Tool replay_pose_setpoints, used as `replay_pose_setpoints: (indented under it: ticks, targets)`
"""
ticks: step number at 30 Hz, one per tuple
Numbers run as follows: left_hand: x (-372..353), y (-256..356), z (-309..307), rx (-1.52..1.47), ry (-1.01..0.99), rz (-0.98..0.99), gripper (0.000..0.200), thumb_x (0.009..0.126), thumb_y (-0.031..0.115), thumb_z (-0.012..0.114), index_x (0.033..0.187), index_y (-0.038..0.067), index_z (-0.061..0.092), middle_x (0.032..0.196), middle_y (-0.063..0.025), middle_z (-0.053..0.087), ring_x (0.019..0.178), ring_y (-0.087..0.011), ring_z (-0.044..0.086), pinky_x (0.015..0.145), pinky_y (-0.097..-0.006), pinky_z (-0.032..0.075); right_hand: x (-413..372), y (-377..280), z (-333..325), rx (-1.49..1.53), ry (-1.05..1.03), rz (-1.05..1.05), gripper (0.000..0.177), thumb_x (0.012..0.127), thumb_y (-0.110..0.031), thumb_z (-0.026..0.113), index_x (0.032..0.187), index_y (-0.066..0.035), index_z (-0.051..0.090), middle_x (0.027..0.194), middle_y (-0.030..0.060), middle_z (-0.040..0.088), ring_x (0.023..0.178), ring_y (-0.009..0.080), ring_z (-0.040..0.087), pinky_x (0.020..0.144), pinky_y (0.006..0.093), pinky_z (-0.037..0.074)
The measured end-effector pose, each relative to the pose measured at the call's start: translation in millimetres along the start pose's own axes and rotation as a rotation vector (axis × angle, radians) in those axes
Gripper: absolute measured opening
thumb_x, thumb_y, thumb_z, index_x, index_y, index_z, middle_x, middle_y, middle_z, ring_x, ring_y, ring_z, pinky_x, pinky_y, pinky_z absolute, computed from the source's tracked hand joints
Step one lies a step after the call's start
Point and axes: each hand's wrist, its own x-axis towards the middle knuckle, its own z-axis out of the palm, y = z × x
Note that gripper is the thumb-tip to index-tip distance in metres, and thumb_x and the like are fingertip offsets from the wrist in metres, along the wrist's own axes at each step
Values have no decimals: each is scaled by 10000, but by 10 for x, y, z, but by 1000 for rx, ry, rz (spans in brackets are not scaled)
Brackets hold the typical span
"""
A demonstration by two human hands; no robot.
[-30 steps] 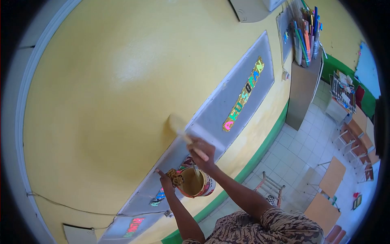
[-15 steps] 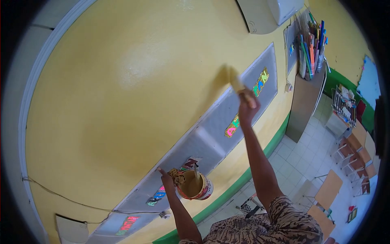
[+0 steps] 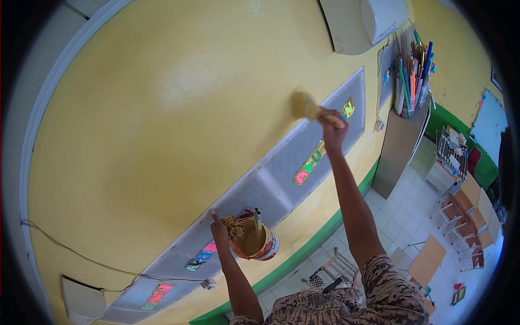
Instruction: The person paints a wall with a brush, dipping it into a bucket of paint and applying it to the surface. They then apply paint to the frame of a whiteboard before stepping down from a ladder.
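My right hand (image 3: 332, 119) is closed around the handle of a wide paintbrush (image 3: 306, 106), whose bristles rest against the yellow wall (image 3: 179, 124) just above the upper edge of a grey board (image 3: 260, 189). Lower down, my left hand (image 3: 219, 227) holds a paint bucket (image 3: 271, 246) and a crumpled brown cloth (image 3: 233, 226), with one finger stretched up to the board's edge. Tan paint lies in the bucket, and a second brush (image 3: 257, 221) stands in it. Coloured letters (image 3: 310, 162) are stuck on the board.
A cabinet (image 3: 398, 151) at the right carries a container of colourful rulers and sticks (image 3: 414, 81). Desks (image 3: 428, 260) and chairs stand on the tiled floor below. A metal ladder (image 3: 338, 268) shows near my body. A wall unit (image 3: 352, 27) hangs at the top, and a cable (image 3: 81, 259) runs at lower left.
The brush in my right hand has shifted slightly down and left along the wall, its bristles now flatter. The whole view has moved a little; my left hand still holds the bucket.
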Motion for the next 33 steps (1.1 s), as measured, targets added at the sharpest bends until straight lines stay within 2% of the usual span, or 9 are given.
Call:
replay_pose_setpoints:
  ticks: [4,7,9,13,17,23,28,30,33]
  targets:
    - [-78,169,-40,32,-43,1,907,893,759,304,657,-87,531,627,-198,545,618,-312,525,642,-473,430,157,-50,53,-81,247,-121,143,778,120,573,819,29,675,867,80,679,824,156,627,737,288,519]
    - [-151,293,-8,57,-86,16,906,884,762,328,662,-92,535,630,-203,546,627,-322,536,654,-487,433,-460,518,218,58,26,-95,179,796,85,619,965,68,678,947,110,693,883,170,636,808,311,522]
    - [-118,257,40,153,-106,164,913,872,770,348,664,-98,540,637,-213,553,636,-337,553,655,-496,440,-945,37,314,-212,-153,-108,174,736,106,688,895,37,682,957,147,706,939,227,668,842,299,514]
    - [0,212,108,88,-90,54,912,865,772,361,670,-100,547,654,-232,571,640,-348,550,676,-497,434,-854,-429,159,-26,-547,-143,148,718,150,678,805,30,669,946,151,705,948,230,673,821,325,543]
    - [33,205,86,85,-121,68,917,868,768,356,682,-105,565,673,-263,585,680,-386,575,715,-493,434,139,-191,31,-54,-308,-12,120,778,102,608,830,30,689,897,76,664,893,164,638,791,294,556]
    - [189,18,148,84,-150,69,924,887,754,324,744,-118,595,730,-300,611,759,-447,597,749,-507,434,1010,-362,315,-167,141,-328,88,749,103,607,738,31,655,794,58,679,768,133,619,740,262,496]
    - [39,194,190,104,-133,56,956,897,750,285,877,-147,615,856,-344,631,879,-486,613,805,-513,443,24,-336,797,-245,-115,-376,135,779,43,658,906,25,699,880,97,713,818,148,648,767,320,521]
    - [-45,219,197,96,-60,99,973,900,750,267,948,-158,613,929,-363,626,966,-497,605,849,-511,448,-598,-672,877,-258,-327,-415,127,734,108,650,816,12,667,843,135,694,844,243,687,775,318,521]
    - [-161,338,150,83,-70,45,971,903,746,259,980,-158,608,965,-372,619,992,-499,597,866,-514,448,-921,-1102,829,-65,-741,-158,122,722,112,677,775,4,662,893,124,708,898,259,699,770,304,530]
